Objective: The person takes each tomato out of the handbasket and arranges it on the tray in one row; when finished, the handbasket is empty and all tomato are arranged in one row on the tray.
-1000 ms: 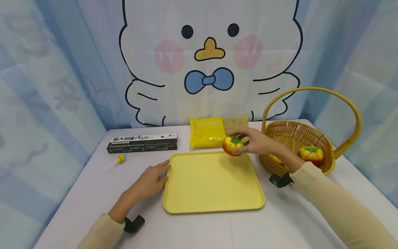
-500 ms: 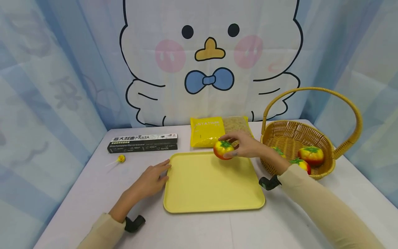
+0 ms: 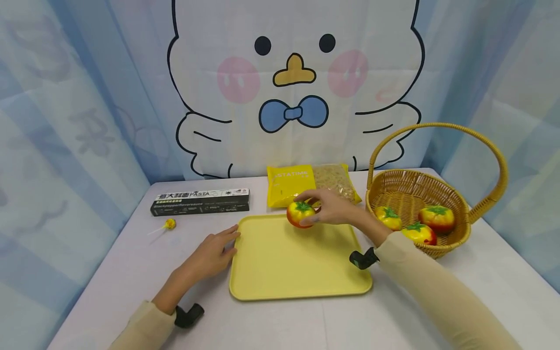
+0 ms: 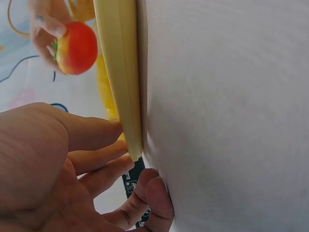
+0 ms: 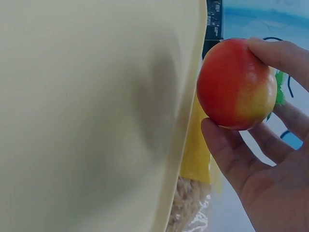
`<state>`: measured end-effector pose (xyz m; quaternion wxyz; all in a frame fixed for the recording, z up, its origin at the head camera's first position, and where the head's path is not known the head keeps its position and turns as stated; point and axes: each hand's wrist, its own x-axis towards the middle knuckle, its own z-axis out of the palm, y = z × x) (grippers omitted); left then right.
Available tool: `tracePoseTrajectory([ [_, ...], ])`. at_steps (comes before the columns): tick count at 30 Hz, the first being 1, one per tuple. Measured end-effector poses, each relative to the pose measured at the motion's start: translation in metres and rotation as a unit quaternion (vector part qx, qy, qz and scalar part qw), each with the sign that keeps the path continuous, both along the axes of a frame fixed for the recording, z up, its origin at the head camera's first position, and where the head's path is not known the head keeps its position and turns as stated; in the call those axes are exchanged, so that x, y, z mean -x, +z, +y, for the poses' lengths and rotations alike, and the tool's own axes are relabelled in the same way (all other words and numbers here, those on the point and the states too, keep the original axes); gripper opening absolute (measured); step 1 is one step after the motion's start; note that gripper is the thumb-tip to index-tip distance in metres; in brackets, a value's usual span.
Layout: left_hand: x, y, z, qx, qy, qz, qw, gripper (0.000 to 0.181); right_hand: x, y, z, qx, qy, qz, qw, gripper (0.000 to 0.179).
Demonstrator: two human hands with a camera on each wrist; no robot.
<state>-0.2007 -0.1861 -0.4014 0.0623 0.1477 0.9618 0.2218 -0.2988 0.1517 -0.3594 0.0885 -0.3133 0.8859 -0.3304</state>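
Observation:
My right hand (image 3: 332, 206) pinches a red-and-yellow tomato (image 3: 300, 215) with a green leafy top. It holds the tomato above the far edge of the yellow tray (image 3: 284, 267). In the right wrist view, the thumb and fingers span the tomato (image 5: 234, 87), which is apart from the tray surface and casts a shadow there. At the tray's left side, my left hand (image 3: 210, 255) touches the rim with its fingertips. The left wrist view has its thumb and fingers (image 4: 94, 133) against the tray edge (image 4: 120, 72), not curled round it.
A wicker basket (image 3: 407, 182) with a tall handle stands at right, with several tomatoes (image 3: 437, 218) inside. Behind the tray lies a yellow pasta bag (image 3: 290, 184). A black-and-white pasta box (image 3: 201, 201) and a yellow lollipop (image 3: 169, 223) lie at left.
My right hand has moved left with the tomato, from near the tray's far right corner toward the middle of the far edge. More of the basket's tomatoes show. The left hand stays put.

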Motion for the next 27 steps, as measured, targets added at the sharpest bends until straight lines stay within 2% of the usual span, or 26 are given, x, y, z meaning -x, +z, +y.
tracePoseTrajectory([
  [8, 0.0, 0.001, -0.001, -0.002, 0.0, -0.002, 1.0, 0.049, 0.001, -0.007, -0.014, -0.005, 0.009, -0.005, 0.9999, 0.059],
  [16, 0.001, 0.0, -0.001, -0.009, -0.006, -0.001, 0.9999, 0.049, 0.002, -0.013, -0.026, 0.006, 0.012, -0.032, 0.9994, 0.058],
  [27, 0.001, -0.001, -0.002, -0.002, -0.006, 0.001, 1.0, 0.049, 0.005, -0.019, -0.047, 0.017, 0.018, -0.037, 0.999, 0.058],
])
